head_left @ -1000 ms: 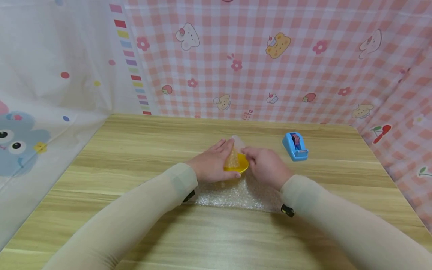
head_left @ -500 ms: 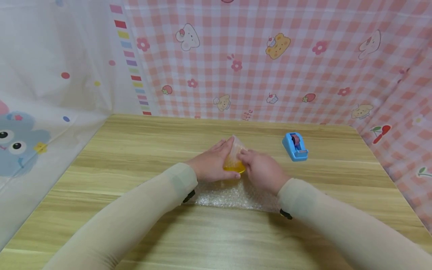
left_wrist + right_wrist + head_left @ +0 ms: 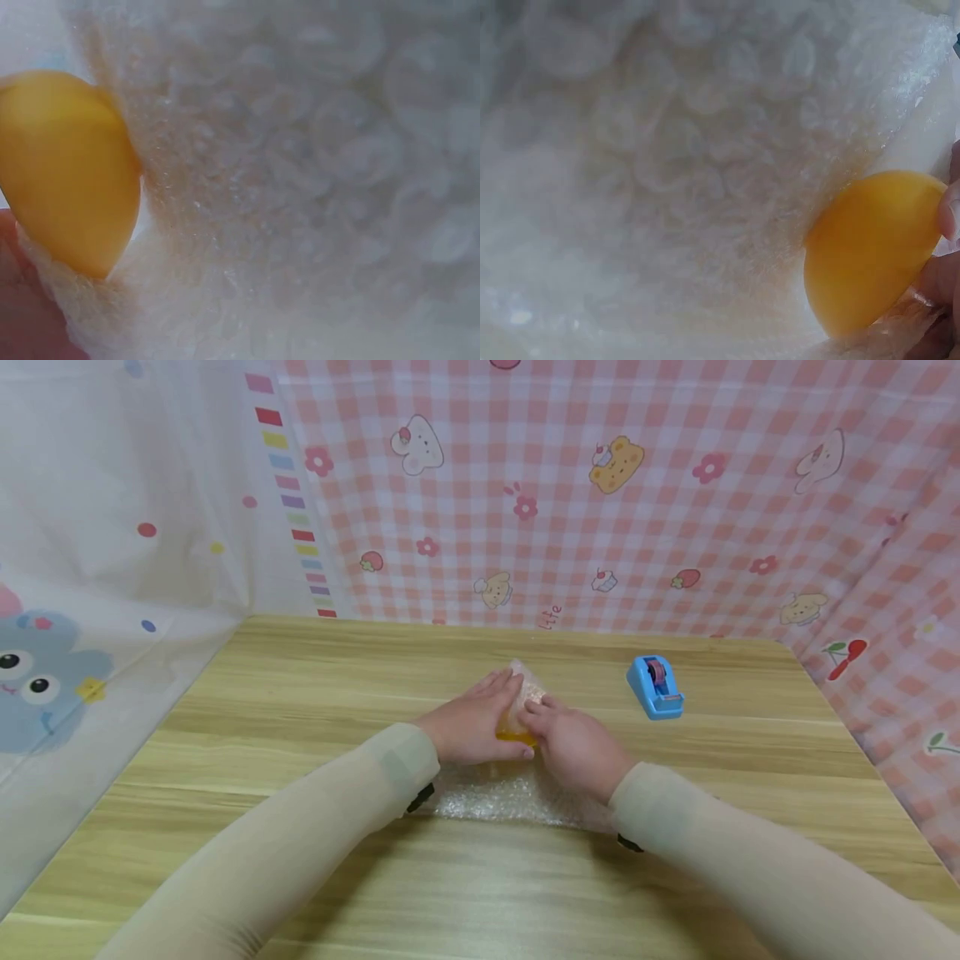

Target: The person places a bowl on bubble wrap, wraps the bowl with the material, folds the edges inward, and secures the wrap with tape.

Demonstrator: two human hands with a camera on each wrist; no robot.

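A yellow bowl point(image 3: 517, 739) lies between my hands, partly covered by a folded-over flap of clear bubble wrap point(image 3: 498, 797). My left hand point(image 3: 474, 722) rests on the wrap at the bowl's left, its fingers extended and its thumb along the near side. On the other side, my right hand point(image 3: 581, 742) pinches the wrap flap and presses it over the bowl with curled fingers. Both wrist views show the bowl's smooth yellow side point(image 3: 71, 172) at the opening of the wrap, with blurred bubbles filling most of each picture. Much of the bowl is hidden.
A blue tape dispenser point(image 3: 656, 687) with a pinkish roll stands at the back right of the wooden table point(image 3: 480, 893). A pink checked curtain point(image 3: 562, 543) hangs behind the table, and a white patterned one point(image 3: 172, 577) hangs at the left.
My right hand has drawn the bubble wrap flap toward the left and nearer me, covering more of the yellow bowl. My left hand has stayed nearly in place.
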